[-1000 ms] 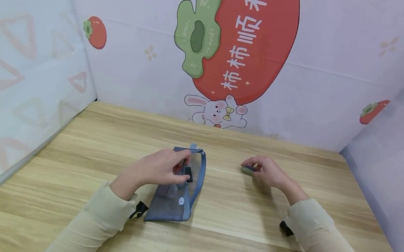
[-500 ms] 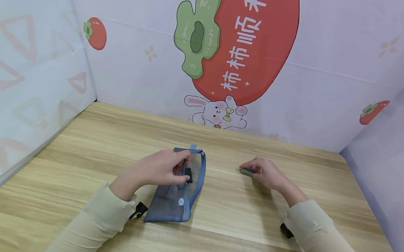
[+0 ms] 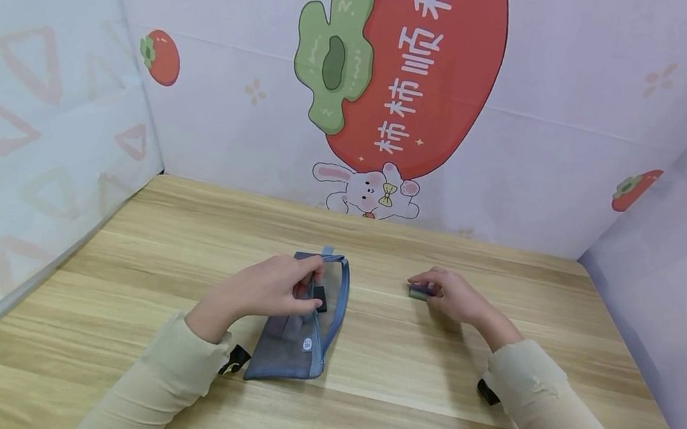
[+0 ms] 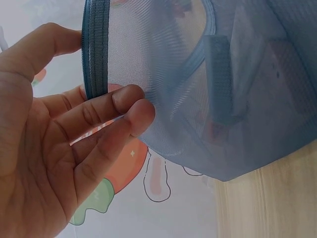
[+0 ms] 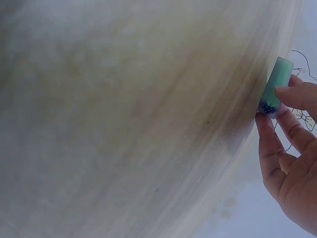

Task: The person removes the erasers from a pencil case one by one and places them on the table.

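My left hand [image 3: 271,286] holds the zip edge of a blue-grey mesh zip pouch [image 3: 284,351], whose mouth gapes towards the right. Through the mesh in the left wrist view, a small upright block [image 4: 219,79] and a reddish block [image 4: 292,74] show dimly inside. Off to the right, my right hand [image 3: 458,296] pinches a small green block [image 5: 278,82] between thumb and fingers, low at the table. Its lower end bears a dark blue pattern; it looks like an eraser, though the kind is uncertain. Fingers partly cover it in the head view [image 3: 419,292].
The wood-grain table [image 3: 377,406] is bounded by a printed cloth backdrop [image 3: 235,132] and cloth side walls. Black strap buckles [image 3: 235,359] hang by the left cuff, and a black piece [image 3: 488,391] sits under the right cuff. Table surface lies between pouch and right hand.
The right hand has shifted slightly left, and the green block has turned a little in its fingers. The left hand and pouch have barely moved.
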### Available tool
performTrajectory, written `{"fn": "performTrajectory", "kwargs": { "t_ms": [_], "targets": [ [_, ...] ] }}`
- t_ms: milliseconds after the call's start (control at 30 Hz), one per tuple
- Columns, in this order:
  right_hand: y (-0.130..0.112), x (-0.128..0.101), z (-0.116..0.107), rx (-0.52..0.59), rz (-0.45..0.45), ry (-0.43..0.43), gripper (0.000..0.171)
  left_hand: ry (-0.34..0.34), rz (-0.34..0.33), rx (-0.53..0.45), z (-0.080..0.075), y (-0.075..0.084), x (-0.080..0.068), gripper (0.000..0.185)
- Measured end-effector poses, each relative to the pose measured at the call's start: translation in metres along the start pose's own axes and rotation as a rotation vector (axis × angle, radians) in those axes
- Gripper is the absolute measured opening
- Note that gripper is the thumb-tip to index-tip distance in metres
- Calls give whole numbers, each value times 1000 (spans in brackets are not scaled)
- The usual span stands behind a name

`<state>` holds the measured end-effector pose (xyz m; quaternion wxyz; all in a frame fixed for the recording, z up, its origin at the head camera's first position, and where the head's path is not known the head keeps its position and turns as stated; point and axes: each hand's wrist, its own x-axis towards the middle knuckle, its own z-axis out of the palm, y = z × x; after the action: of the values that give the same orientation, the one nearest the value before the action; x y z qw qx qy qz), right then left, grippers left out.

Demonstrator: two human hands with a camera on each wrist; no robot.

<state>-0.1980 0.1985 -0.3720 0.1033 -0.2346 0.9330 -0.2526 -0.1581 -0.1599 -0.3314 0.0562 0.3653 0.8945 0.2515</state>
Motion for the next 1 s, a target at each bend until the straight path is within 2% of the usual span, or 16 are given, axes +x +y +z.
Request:
{"fn": "performTrajectory", "kwargs": {
  "t_ms": [333, 533, 767, 1000],
  "targets": [
    [0, 1, -1, -9, 8, -6, 39, 7, 3, -6, -2, 1, 0, 24],
    [-1, 0, -2, -21, -28, 34, 36, 4, -1, -10, -3, 1, 0, 23],
    [-9, 1, -4, -24, -20, 69, 31, 3, 0, -10, -3, 1, -1, 22],
    [-22, 3, -1, -6, -91, 114, 28, -4, 6, -12, -4, 0, 0, 22]
  ]
}}
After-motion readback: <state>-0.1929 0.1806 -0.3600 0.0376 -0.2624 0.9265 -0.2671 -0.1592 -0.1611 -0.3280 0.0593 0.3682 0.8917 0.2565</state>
